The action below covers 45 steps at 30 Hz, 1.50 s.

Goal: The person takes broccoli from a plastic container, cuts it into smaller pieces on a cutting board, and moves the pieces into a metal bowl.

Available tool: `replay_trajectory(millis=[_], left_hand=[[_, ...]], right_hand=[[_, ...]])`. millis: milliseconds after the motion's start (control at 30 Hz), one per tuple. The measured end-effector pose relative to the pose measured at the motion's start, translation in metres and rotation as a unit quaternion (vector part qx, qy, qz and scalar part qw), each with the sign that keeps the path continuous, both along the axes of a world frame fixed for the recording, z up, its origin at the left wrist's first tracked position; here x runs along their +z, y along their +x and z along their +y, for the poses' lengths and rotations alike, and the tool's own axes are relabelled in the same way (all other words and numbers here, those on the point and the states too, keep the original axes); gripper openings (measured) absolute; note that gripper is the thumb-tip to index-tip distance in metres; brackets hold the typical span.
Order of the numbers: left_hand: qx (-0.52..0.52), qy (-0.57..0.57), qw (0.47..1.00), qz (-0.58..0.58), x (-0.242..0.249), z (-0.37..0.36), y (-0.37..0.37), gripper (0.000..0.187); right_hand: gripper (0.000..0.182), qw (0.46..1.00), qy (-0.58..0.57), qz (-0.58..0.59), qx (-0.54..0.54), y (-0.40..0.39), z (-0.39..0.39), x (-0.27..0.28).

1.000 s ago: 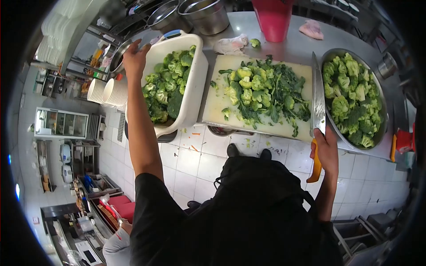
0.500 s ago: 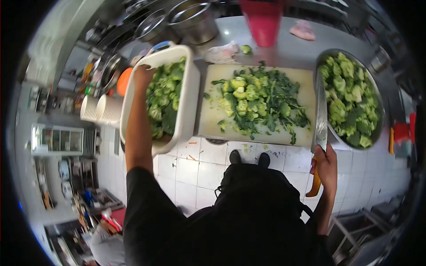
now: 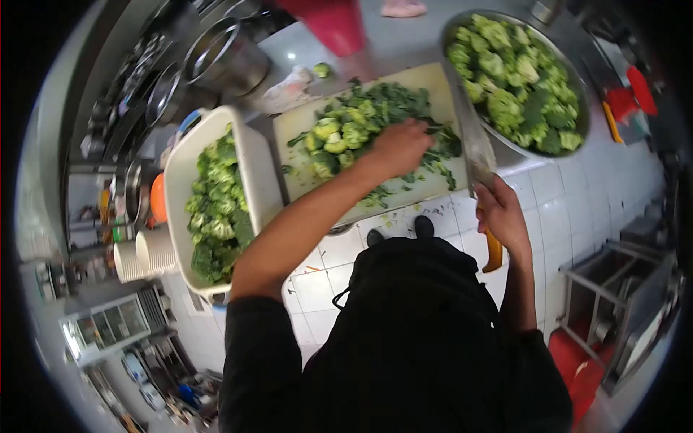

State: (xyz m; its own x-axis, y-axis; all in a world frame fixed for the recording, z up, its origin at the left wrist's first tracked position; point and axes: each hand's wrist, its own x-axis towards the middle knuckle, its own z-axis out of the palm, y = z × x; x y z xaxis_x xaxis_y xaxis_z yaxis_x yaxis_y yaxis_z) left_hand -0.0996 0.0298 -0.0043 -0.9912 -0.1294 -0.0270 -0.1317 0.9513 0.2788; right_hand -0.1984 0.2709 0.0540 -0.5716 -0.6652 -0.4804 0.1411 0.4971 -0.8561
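Observation:
My left hand (image 3: 404, 148) reaches over the cutting board (image 3: 289, 125), its fingers bent down among dark green leaves (image 3: 397, 101) at the right of the pile; whether it grips any is hidden. Cut broccoli (image 3: 339, 136) lies on the board, left of that hand. In my right hand (image 3: 503, 215) is the orange handle of a large knife (image 3: 475, 141), its blade pointing away from me along the board's right edge. A white tub (image 3: 254, 169) of broccoli stands left of the board, and a metal bowl (image 3: 586, 108) of broccoli pieces stands to the right.
Behind the board are a red container (image 3: 336, 25), a crumpled cloth (image 3: 289, 90) and a small broccoli piece (image 3: 322, 70). Metal pots (image 3: 227, 61) stand at the back left. Stacked white containers (image 3: 155, 251) are beside the tub. Red items (image 3: 622, 102) lie beyond the bowl.
My left hand has moved right, from the tub to the leaves on the board. My right hand still holds the knife by the board's right edge. The view has shifted and turned.

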Motion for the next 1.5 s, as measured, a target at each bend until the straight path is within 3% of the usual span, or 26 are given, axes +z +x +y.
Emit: replay_trajectory(millis=[33, 100, 233, 300, 367, 433, 467, 500, 533, 600, 667, 700, 900, 1000, 1067, 1233, 1333, 1367, 1500], left_hand=[[0.005, -0.018, 1.0, -0.024, -0.006, -0.002, -0.002, 0.041], [0.027, 0.017, 0.999, 0.036, 0.0, -0.002, 0.002, 0.036], [0.104, 0.168, 0.965, 0.17, 0.075, -0.007, 0.049, 0.03], [0.151, 0.116, 0.946, 0.263, 0.11, -0.026, 0.091, 0.028], [0.257, 0.103, 0.919, 0.281, 0.151, -0.046, 0.145, 0.027], [0.361, 0.069, 0.869, 0.331, 0.164, -0.075, 0.207, 0.029], [0.399, 0.107, 0.843, 0.345, 0.168, -0.089, 0.24, 0.029], [0.41, 0.047, 0.837, 0.361, 0.162, -0.106, 0.271, 0.028], [0.425, -0.029, 0.837, 0.343, 0.162, -0.118, 0.299, 0.03], [0.542, 0.025, 0.806, 0.238, 0.158, -0.144, 0.349, 0.05], [0.594, -0.112, 0.78, 0.163, 0.142, -0.164, 0.378, 0.062], [0.602, -0.095, 0.781, 0.138, 0.127, -0.184, 0.395, 0.064], [0.617, -0.063, 0.784, -0.008, 0.04, -0.271, 0.422, 0.072], [0.58, -0.111, 0.806, -0.037, 0.017, -0.284, 0.416, 0.072], [0.589, -0.073, 0.803, -0.056, 0.009, -0.287, 0.416, 0.06], [0.574, -0.089, 0.813, -0.039, 0.049, -0.281, 0.413, 0.036], [0.452, -0.167, 0.867, 0.128, 0.084, -0.253, 0.416, 0.027], [0.393, -0.219, 0.87, 0.201, 0.103, -0.228, 0.406, 0.021], [0.315, -0.318, 0.845, 0.292, 0.142, -0.171, 0.4, 0.026]], right_hand=[[0.018, 1.0, -0.015, -0.009, 0.006, -0.001, 0.002, -0.007], [0.016, 1.0, -0.027, 0.001, 0.007, 0.002, -0.002, -0.009], [0.018, 0.999, -0.037, 0.014, 0.02, -0.001, -0.006, -0.012], [0.018, 0.999, -0.037, 0.013, 0.026, 0.0, -0.014, -0.005], [0.018, 0.999, -0.021, 0.015, 0.024, -0.002, -0.018, -0.005], [0.018, 0.999, -0.025, 0.008, 0.034, -0.001, -0.022, 0.0], [0.018, 0.999, -0.027, 0.006, 0.039, -0.001, -0.024, 0.002], [0.019, 0.998, -0.029, 0.006, 0.047, -0.001, -0.026, 0.001], [0.019, 0.998, -0.032, 0.007, 0.056, -0.003, -0.028, -0.001], [0.019, 0.997, -0.03, 0.009, 0.069, -0.001, -0.031, 0.0], [0.02, 0.997, -0.02, 0.017, 0.079, 0.002, -0.034, 0.005], [0.02, 0.997, -0.013, 0.016, 0.079, 0.004, -0.035, 0.005], [0.016, 0.996, -0.003, 0.03, 0.084, 0.026, -0.036, 0.008], [0.015, 0.997, -0.013, 0.044, 0.067, 0.038, -0.031, 0.003], [0.015, 0.996, 0.016, 0.04, 0.075, 0.043, -0.028, 0.013], [0.015, 0.997, 0.019, 0.027, 0.068, 0.051, -0.029, 0.01], [0.016, 0.997, 0.008, 0.024, 0.07, 0.052, -0.034, 0.003], [0.016, 0.997, 0.007, 0.023, 0.07, 0.054, -0.038, 0.006], [0.015, 0.997, 0.006, 0.017, 0.069, 0.058, -0.052, 0.007]])
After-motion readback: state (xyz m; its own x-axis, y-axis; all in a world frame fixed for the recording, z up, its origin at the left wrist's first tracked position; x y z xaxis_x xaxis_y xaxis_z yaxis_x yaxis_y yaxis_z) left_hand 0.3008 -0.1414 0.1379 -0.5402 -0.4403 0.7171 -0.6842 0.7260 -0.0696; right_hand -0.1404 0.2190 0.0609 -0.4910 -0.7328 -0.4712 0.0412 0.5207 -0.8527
